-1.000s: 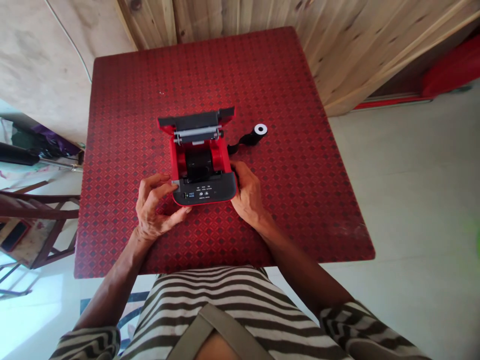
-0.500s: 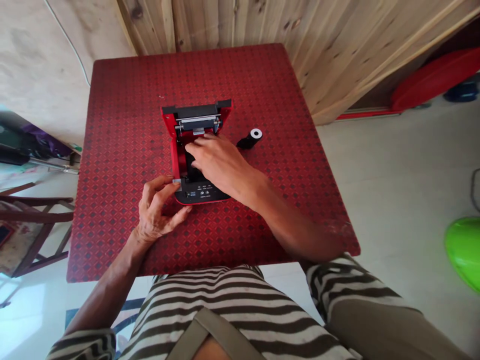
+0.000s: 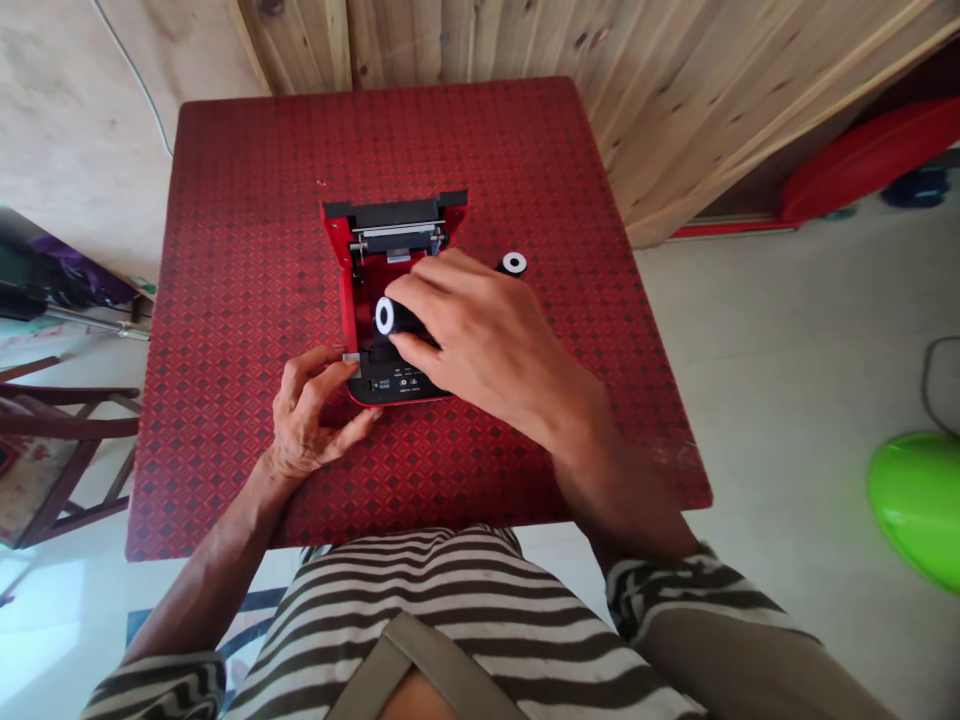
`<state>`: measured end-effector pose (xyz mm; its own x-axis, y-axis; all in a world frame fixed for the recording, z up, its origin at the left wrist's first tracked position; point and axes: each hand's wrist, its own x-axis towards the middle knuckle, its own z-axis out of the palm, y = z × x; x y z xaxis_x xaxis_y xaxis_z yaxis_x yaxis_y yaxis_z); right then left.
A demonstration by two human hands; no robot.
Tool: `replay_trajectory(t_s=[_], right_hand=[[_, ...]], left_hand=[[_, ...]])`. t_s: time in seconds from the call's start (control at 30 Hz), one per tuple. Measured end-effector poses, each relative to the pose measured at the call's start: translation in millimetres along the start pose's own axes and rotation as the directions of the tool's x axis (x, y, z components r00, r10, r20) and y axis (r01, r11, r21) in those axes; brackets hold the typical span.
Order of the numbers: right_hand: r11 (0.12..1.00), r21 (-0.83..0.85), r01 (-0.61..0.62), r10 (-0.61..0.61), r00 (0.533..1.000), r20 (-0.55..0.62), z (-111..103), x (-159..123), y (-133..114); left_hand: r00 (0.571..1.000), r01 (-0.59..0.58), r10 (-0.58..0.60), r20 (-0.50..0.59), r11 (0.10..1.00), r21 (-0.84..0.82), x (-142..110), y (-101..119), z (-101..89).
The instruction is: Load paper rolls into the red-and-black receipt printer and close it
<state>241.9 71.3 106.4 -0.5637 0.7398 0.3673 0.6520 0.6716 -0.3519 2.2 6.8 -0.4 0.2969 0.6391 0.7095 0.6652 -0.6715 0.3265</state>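
A red and black label printer point(image 3: 375, 388) stands on the table with its lid point(image 3: 396, 215) raised and tilted back. My left hand point(image 3: 311, 410) grips the printer's front left corner, fingertips on a light grey patch there and thumb against the front edge. In my right hand point(image 3: 484, 330) is a black ribbon roll point(image 3: 403, 318) with a white ring end. The hand is closed round it, just over the printer's open bay, and hides the bay's right side. Another black roll point(image 3: 514, 263) with a white end lies right of the printer, partly behind my right hand.
The table point(image 3: 247, 200) has a red patterned cover and stands near a wooden plank wall point(image 3: 480, 45). A dark wooden chair point(image 3: 75, 428) is at the left. A bright green object point(image 3: 919, 510) sits on the floor at the right.
My right hand was reaching into the printer's bay. Now it has risen and come back toward me, with the black roll showing in its grasp. My left hand keeps its place.
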Motion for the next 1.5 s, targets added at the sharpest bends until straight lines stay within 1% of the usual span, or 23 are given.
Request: replay_trajectory(t_s=[0.1,0.2,0.27,0.37,0.43,0.5,0.57,0.67,0.73,0.77,0.8,0.87,0.93,0.97,1.03,1.1,1.17,1.23,1.3,1.37,1.43,1.47,1.5], right_hand=[[0.967,0.245,-0.074,0.105,0.988,-0.116,-34,-38,-1],[0.842,0.488,-0.229,0.298,0.952,-0.067,-45,-84,10],[0.738,0.566,-0.368,0.434,0.901,0.019,-35,-112,17],[0.628,0.591,-0.507,0.564,0.819,0.104,-3,-140,20],[0.594,0.601,-0.534,0.583,0.801,0.137,21,-148,18],[0.599,0.606,-0.524,0.564,0.813,0.145,38,-150,15],[0.623,0.6,-0.502,0.538,0.832,0.138,45,-151,14],[0.629,0.586,-0.511,0.498,0.844,0.2,37,-152,17],[0.6,0.589,-0.541,0.482,0.832,0.273,24,-150,26],[0.58,0.6,-0.551,0.497,0.823,0.275,18,-148,33],[0.567,0.611,-0.552,0.533,0.812,0.238,14,-145,43],[0.585,0.616,-0.528,0.638,0.768,0.054,13,-134,69],[0.66,0.564,-0.496,0.679,0.715,-0.165,23,-119,101],[0.691,0.544,-0.477,0.667,0.711,-0.223,31,-111,118],[0.72,0.535,-0.442,0.626,0.746,-0.225,49,-95,146],[0.745,0.515,-0.424,0.584,0.787,-0.197,65,-82,165],[0.761,0.497,-0.416,0.562,0.807,-0.184,74,-72,172],[0.753,0.509,-0.417,0.568,0.803,-0.183,74,-68,168],[0.715,0.567,-0.408,0.592,0.785,-0.182,63,-70,157],[0.661,0.661,-0.355,0.6,0.78,-0.18,39,-76,139],[0.6,0.762,-0.243,0.539,0.827,-0.16,7,-82,119],[0.574,0.8,-0.176,0.475,0.867,-0.15,-11,-83,108],[0.559,0.825,-0.082,0.365,0.918,-0.156,-27,-82,97]], left_hand=[[1.0,-0.012,0.012,-0.001,1.0,0.021,2,0,-0.5],[1.0,-0.008,0.008,-0.001,1.0,0.024,3,0,-0.7],[1.0,-0.004,0.004,-0.001,1.0,0.017,3,0,-0.6],[1.0,0.001,-0.001,-0.01,1.0,0.017,2,0,-0.2],[1.0,0.006,-0.005,-0.011,1.0,0.02,2,0,0.0],[1.0,0.007,-0.007,-0.014,1.0,0.022,1,-1,0.1],[1.0,0.008,-0.007,-0.019,1.0,0.027,1,-1,0.3],[1.0,0.007,-0.006,-0.022,1.0,0.028,1,-1,0.3],[1.0,0.008,-0.008,-0.014,1.0,0.022,2,-1,0.0],[1.0,0.009,-0.008,-0.007,1.0,0.019,2,-1,-0.3],[1.0,0.008,-0.008,-0.002,1.0,0.015,2,0,-0.6],[1.0,0.005,-0.005,0.002,1.0,0.008,3,0,-1.1],[1.0,0.001,-0.001,0.003,1.0,0.002,3,0,-1.3],[1.0,0.0,0.0,0.004,1.0,0.002,3,0,-1.3],[1.0,-0.002,0.002,0.004,1.0,0.005,3,0,-1.0],[1.0,-0.01,0.01,-0.001,1.0,0.007,3,-1,-0.6],[1.0,-0.008,0.009,-0.001,1.0,0.006,2,-1,-0.4],[1.0,0.002,-0.002,0.005,1.0,0.004,2,-1,-0.6],[1.0,0.008,-0.008,0.01,1.0,-0.004,2,-1,-0.9],[1.0,0.006,-0.006,0.01,1.0,-0.021,2,0,-0.8],[1.0,0.005,-0.005,0.005,0.999,-0.033,3,1,-0.2],[1.0,0.007,-0.007,0.001,0.999,-0.035,3,1,0.2],[1.0,0.009,-0.01,-0.002,0.999,-0.035,3,1,0.6]])
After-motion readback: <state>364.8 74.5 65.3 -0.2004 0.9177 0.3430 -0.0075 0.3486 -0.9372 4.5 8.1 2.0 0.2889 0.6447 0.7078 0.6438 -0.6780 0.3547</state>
